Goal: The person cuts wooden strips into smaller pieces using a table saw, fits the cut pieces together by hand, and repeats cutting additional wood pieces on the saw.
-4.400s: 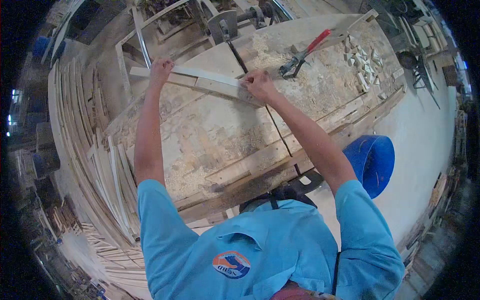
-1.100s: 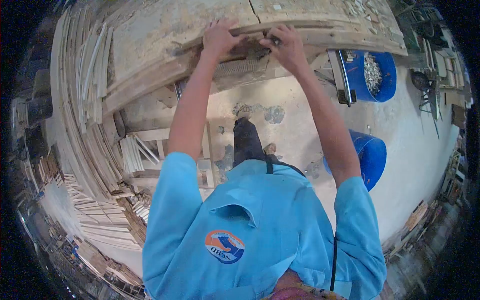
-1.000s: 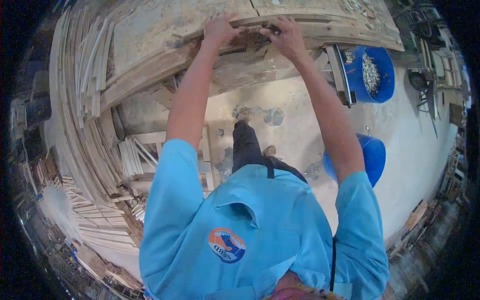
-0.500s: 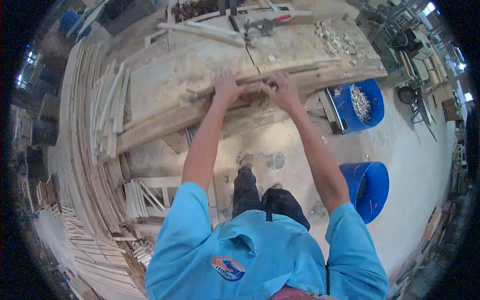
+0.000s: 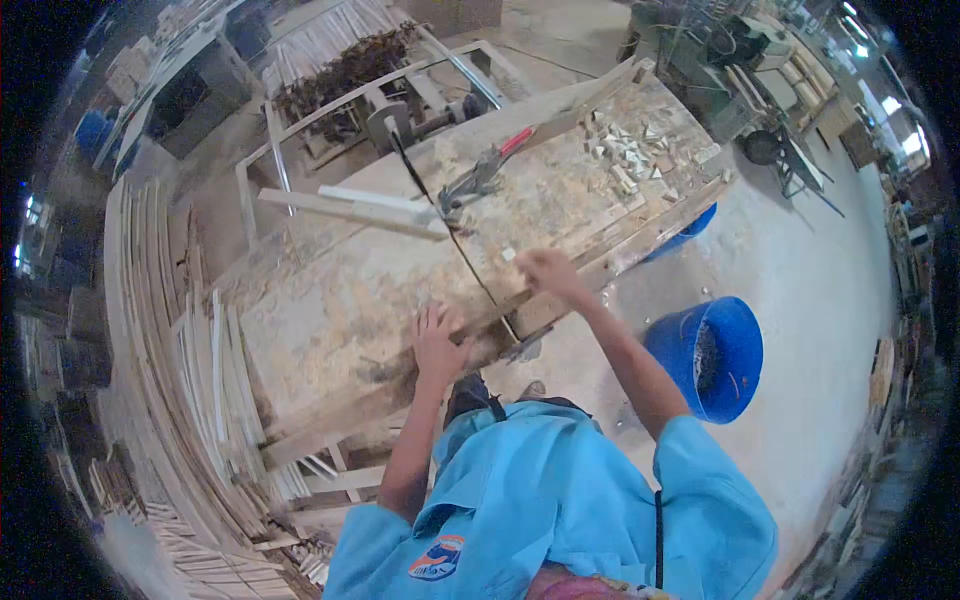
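My left hand point(image 5: 437, 342) lies on the near part of the wooden worktable point(image 5: 330, 290), fingers spread over its dusty top. Further right, my right hand point(image 5: 550, 274) is over the table near its front edge, its fingers curled together and slightly blurred. Whether anything is inside them is hidden. Just beyond those fingertips is a small pale wood block point(image 5: 508, 254). Between my hands, a dark narrow slot point(image 5: 470, 262) runs across the tabletop. A clamp-like tool with a red handle point(image 5: 515, 142) rests beyond it, beside pale wood strips point(image 5: 360, 208).
Small wood offcuts point(image 5: 630, 155) are scattered at the table's far right. A blue bin point(image 5: 705, 360) stands on the floor to my right, with another blue bin point(image 5: 685, 232) partly under the table edge. Long wooden boards point(image 5: 150, 330) are stacked on the left.
The view has turned, and my body is closer to the table. My left hand has gone from the front edge onto the tabletop. My right hand has also left the edge, reaching over the top.
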### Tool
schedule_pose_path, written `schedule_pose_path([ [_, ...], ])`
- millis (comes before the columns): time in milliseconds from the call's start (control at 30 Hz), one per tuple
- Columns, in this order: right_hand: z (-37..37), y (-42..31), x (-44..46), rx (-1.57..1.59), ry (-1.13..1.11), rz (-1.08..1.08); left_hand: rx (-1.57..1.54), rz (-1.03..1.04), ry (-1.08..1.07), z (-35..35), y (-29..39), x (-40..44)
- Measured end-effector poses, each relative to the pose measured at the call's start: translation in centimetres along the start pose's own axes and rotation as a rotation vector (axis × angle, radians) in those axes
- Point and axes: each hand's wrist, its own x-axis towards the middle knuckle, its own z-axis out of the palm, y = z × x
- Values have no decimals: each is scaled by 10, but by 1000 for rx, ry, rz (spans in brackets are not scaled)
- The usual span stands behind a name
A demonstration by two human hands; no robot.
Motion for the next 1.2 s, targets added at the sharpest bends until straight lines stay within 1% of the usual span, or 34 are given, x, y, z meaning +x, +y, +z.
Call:
schedule_pose_path([
  [67,-26,13,89,457,39,-171,4,-13,-19,2,2,5],
  [133,-48,11,169,570,142,-231,-24,-13,-14,2,-1,4],
  [200,-57,-1,222,740,243,-194,3,-30,-10,2,1,3],
  [300,-65,-28,265,864,200,-160,16,-37,-34,-3,1,4],
  [400,-74,-7,328,779,229,-86,46,-37,-103,-3,0,3],
  [500,-74,23,394,955,230,-247,61,-52,-156,-7,1,6],
  [600,-104,-76,299,299,330,-316,32,-49,-83,2,-1,6],
  [700,-96,-114,267,-67,409,-564,-22,-13,-158,-14,7,14],
  [733,-87,-118,261,-217,449,-657,-109,3,-178,-5,-6,18],
  [800,-70,-120,238,49,492,-618,-283,36,-223,17,-44,32],
  [833,-64,-119,226,177,513,-603,-263,-15,-159,2,-47,54],
  [867,-58,-102,222,106,582,-538,-244,-64,-91,-14,-51,87],
  [900,-46,-74,223,34,651,-475,-318,-7,10,-18,-63,120],
  [933,-20,-37,231,-37,768,-399,-394,50,114,-22,-75,153],
  [967,1,-10,223,-117,606,-324,-189,130,127,-36,-78,184],
  [1000,23,-21,196,-133,536,-479,19,205,137,-48,-80,209],
  [1067,72,-4,208,-249,468,-577,120,265,77,-44,-93,250],
  [1100,85,-17,207,-348,473,-675,172,300,44,-38,-101,265],
  [1133,95,-29,204,-451,481,-768,182,279,-51,-24,-116,275],
  [1200,108,-32,220,-776,234,-594,196,259,-245,2,-147,294],
])
